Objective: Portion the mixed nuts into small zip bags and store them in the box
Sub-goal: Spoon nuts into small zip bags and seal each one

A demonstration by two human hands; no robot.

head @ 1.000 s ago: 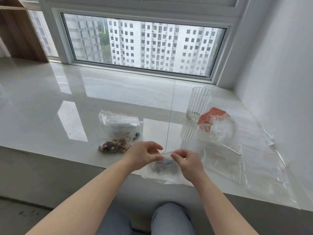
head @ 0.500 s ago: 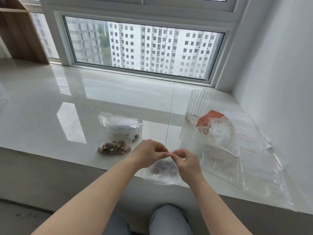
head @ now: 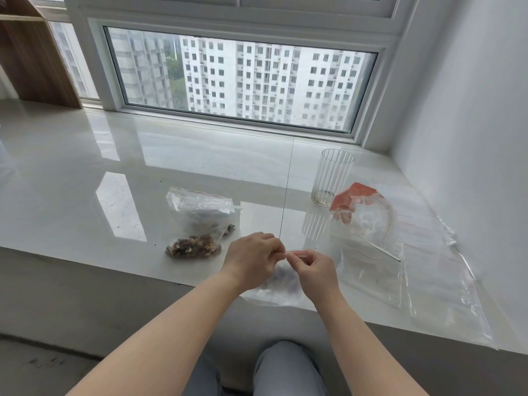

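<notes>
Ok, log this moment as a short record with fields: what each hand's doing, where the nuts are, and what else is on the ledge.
left hand: pinches zip strip of small bag
right hand: pinches same strip
small bag: at ledge edge, dark nuts inside
nut bag: left of hands, nuts at its near end
glass: upright, right rear
clear bags: flat, far right
box: not visible

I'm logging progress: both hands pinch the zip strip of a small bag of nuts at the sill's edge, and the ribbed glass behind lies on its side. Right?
Not quite. The head view shows the ribbed glass standing upright. The rest holds: left hand and right hand pinch the small bag at its zip strip.
</notes>
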